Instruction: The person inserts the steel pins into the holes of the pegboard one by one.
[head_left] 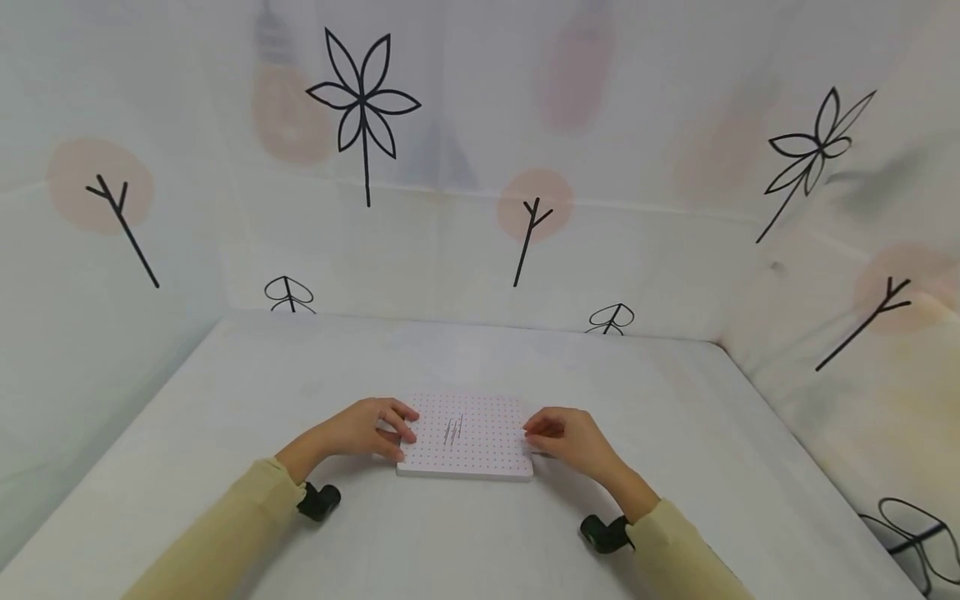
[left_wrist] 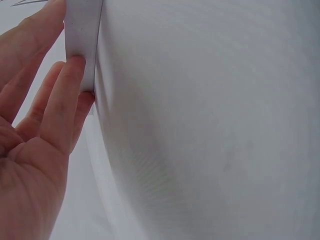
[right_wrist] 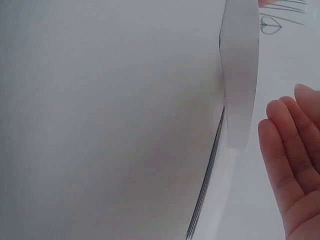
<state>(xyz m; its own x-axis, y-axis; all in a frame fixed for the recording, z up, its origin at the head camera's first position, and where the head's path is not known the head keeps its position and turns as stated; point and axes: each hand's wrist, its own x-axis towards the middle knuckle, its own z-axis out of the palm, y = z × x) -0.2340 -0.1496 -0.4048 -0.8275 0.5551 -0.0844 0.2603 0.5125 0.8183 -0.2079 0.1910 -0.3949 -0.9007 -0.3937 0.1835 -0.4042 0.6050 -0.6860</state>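
Note:
A white board (head_left: 487, 462) with a grid of small dots lies on the table, and several thin needle-like sticks (head_left: 453, 431) stand in its left half. My left hand (head_left: 371, 429) touches the board's left edge. In the left wrist view its fairly straight fingers (left_wrist: 62, 105) rest against the board's side. My right hand (head_left: 566, 433) hovers by the right edge, apart from the board in the right wrist view. Its fingers are loosely bent, and nothing shows between them. A bundle of thin dark sticks (right_wrist: 206, 175) lies on the table beside the board, below this hand.
The table (head_left: 450, 542) has a white cloth cover. Behind it and at both sides stand cloth walls (head_left: 450, 250) printed with plant drawings. A dark wrist device (head_left: 318, 502) sits under the left wrist, another (head_left: 603, 533) under the right.

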